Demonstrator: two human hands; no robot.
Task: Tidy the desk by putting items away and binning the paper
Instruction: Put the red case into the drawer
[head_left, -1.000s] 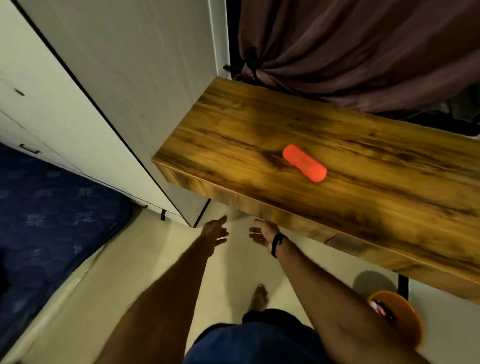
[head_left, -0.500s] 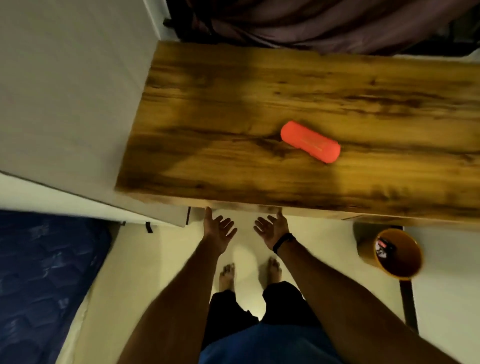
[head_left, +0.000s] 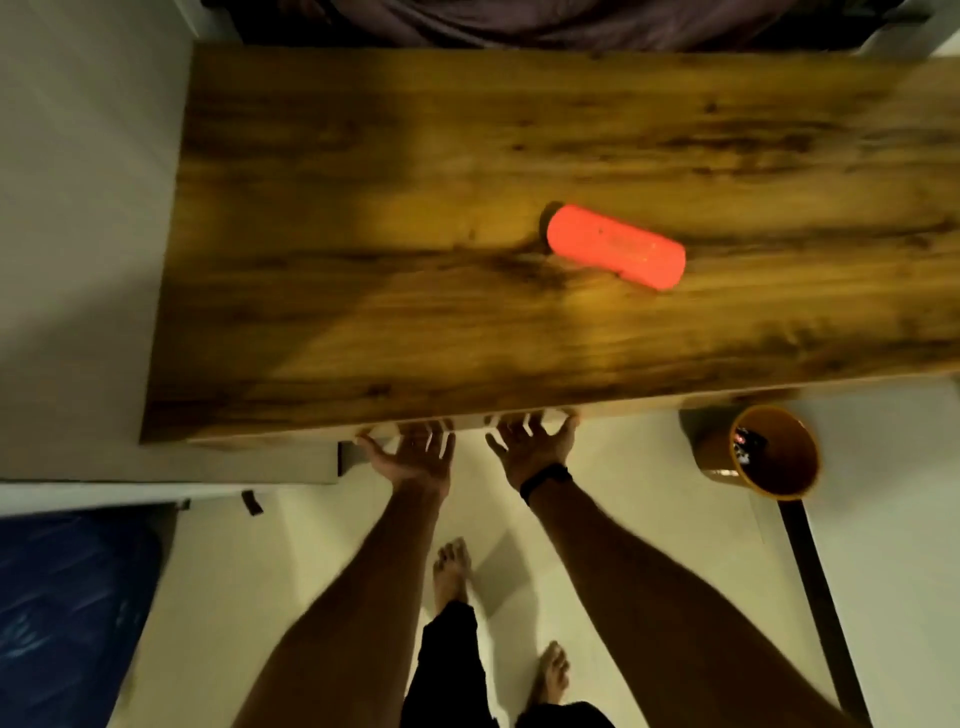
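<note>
A long orange-red case (head_left: 616, 246) with rounded ends lies on the wooden desk (head_left: 363, 218), right of its middle. My left hand (head_left: 413, 454) and my right hand (head_left: 530, 447) reach forward side by side at the desk's near edge, palms up, fingers spread and straight, holding nothing. Their fingertips are at the underside of the front edge. A black band circles my right wrist. An orange bin (head_left: 763, 452) stands on the floor under the desk's right part, with small dark items inside.
A pale cupboard wall (head_left: 78, 208) borders the desk on the left. Dark curtain fabric (head_left: 519, 21) hangs behind the desk. A blue mattress (head_left: 67, 613) lies at the lower left. A dark desk leg (head_left: 821, 597) runs down by the bin. My bare feet stand on the pale floor.
I have stepped closer and the view now looks straight down on the desk. Both hands have risen from below the desk to its front edge, fingers spreading.
</note>
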